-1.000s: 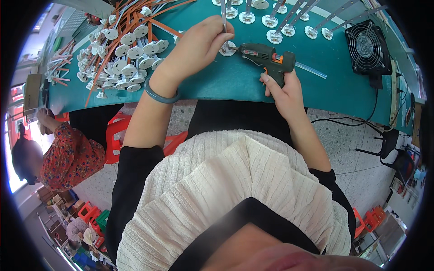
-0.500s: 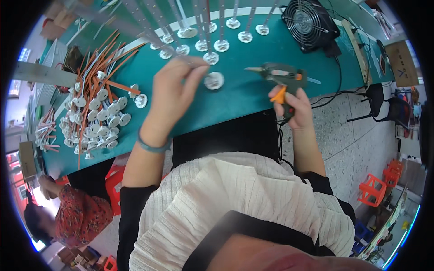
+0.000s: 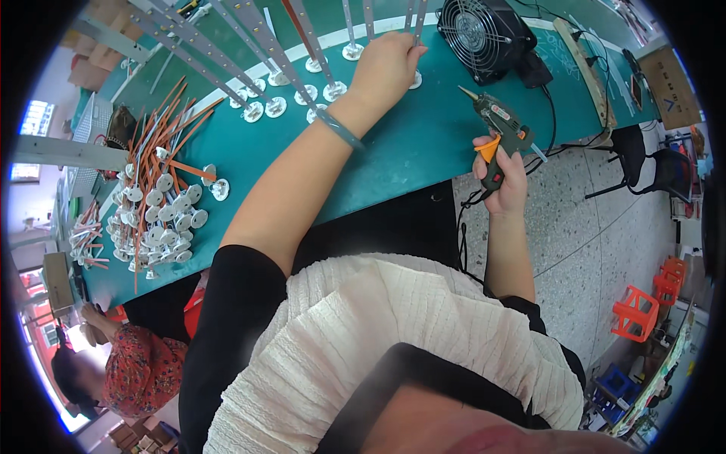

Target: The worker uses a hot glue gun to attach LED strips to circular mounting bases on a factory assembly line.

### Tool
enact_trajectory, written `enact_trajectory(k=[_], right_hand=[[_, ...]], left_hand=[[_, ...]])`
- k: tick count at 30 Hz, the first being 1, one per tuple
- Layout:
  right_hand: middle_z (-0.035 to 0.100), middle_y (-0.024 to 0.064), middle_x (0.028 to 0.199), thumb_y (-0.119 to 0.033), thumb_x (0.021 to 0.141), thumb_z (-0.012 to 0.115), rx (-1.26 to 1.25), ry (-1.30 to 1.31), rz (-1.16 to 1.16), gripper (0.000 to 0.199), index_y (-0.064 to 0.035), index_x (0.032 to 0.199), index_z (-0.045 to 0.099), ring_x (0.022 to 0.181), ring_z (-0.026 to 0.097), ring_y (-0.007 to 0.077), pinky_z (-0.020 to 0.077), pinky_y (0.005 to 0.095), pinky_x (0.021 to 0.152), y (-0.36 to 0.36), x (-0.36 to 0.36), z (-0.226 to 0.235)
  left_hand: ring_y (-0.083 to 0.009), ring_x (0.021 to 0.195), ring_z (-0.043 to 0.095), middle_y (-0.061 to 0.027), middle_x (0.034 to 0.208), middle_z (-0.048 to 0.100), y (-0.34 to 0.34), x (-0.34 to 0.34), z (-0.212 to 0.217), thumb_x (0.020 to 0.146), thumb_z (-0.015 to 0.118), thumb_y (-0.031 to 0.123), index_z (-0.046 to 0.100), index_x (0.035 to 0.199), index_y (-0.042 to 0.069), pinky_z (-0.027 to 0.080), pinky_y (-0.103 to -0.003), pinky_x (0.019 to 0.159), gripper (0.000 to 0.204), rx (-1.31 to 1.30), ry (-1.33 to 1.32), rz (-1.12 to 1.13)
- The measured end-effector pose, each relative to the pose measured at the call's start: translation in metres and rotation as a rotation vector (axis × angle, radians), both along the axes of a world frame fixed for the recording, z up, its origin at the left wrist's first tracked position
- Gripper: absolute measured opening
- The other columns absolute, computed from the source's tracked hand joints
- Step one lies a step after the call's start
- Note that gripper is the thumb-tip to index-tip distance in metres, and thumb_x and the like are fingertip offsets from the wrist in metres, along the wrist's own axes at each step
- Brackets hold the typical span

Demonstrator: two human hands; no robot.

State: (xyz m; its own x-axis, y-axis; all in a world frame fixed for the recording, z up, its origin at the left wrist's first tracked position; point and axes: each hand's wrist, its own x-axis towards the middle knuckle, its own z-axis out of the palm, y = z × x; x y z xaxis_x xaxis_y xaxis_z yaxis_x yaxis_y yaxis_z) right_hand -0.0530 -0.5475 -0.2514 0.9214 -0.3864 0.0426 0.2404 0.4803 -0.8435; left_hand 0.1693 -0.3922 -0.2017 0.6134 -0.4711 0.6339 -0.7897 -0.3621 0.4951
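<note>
My left hand (image 3: 387, 69) reaches over the far part of the green table, its fingers closed at an upright grey dotted strip (image 3: 420, 24). The round white base (image 3: 415, 80) of that strip shows just below the fingers. My right hand (image 3: 505, 180) grips a dark green hot glue gun (image 3: 501, 125) by its handle, with fingers by the orange trigger (image 3: 488, 148). The gun's nozzle points up and to the left, away from any strip. A clear glue stick (image 3: 539, 153) juts from its back end. Other dotted strips (image 3: 265, 49) stand on white bases left of my left hand.
At left lies a heap of white round-based pieces (image 3: 162, 204) with orange and grey strips. A black fan (image 3: 488, 38) stands at the back right, near a wooden bar (image 3: 586, 72) and cables. A person in a red patterned top (image 3: 140, 371) sits at lower left.
My left hand has moved from the near middle of the table to the far strips. The glue gun has tilted nozzle-up. The white base formerly at the near middle no longer shows there.
</note>
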Motion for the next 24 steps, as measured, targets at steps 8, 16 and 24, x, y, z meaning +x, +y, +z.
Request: enact_trajectory(k=[8, 16, 24], right_hand=[[0.063, 0.0201, 0.113, -0.016, 0.098, 0.050, 0.018, -0.016, 0.027, 0.037, 0.0017, 0.131, 0.048, 0.068, 0.056, 0.0155, 0.0433, 0.0287, 0.061, -0.001, 0.000, -0.001], [0.062, 0.0204, 0.114, -0.016, 0.099, 0.049, 0.018, -0.041, 0.041, 0.036, 0.0017, 0.130, 0.048, 0.071, 0.056, 0.0156, 0.0442, 0.0291, 0.062, 0.001, 0.002, -0.001], [0.062, 0.0195, 0.114, -0.018, 0.099, 0.050, 0.035, -0.041, 0.027, 0.036, 0.0015, 0.129, 0.048, 0.071, 0.055, 0.0160, 0.0445, 0.0292, 0.061, -0.001, -0.004, -0.005]], left_hand=[[-0.0323, 0.070, 0.065, -0.0174, 0.079, 0.066, 0.001, -0.002, 0.005, 0.089, 0.069, 0.023, 0.070, 0.094, -0.002, 0.051, -0.040, 0.064, 0.025, 0.005, 0.043, -0.046], [-0.0305, 0.075, 0.066, -0.0166, 0.093, 0.067, 0.022, -0.022, 0.019, 0.087, 0.070, 0.024, 0.067, 0.108, 0.000, 0.053, -0.041, 0.070, 0.032, -0.039, 0.159, 0.011], [-0.0328, 0.081, 0.063, -0.0124, 0.085, 0.064, 0.115, -0.111, 0.017, 0.086, 0.070, 0.012, 0.066, 0.089, 0.005, 0.051, -0.041, 0.071, 0.009, 0.124, 0.214, -0.244]])
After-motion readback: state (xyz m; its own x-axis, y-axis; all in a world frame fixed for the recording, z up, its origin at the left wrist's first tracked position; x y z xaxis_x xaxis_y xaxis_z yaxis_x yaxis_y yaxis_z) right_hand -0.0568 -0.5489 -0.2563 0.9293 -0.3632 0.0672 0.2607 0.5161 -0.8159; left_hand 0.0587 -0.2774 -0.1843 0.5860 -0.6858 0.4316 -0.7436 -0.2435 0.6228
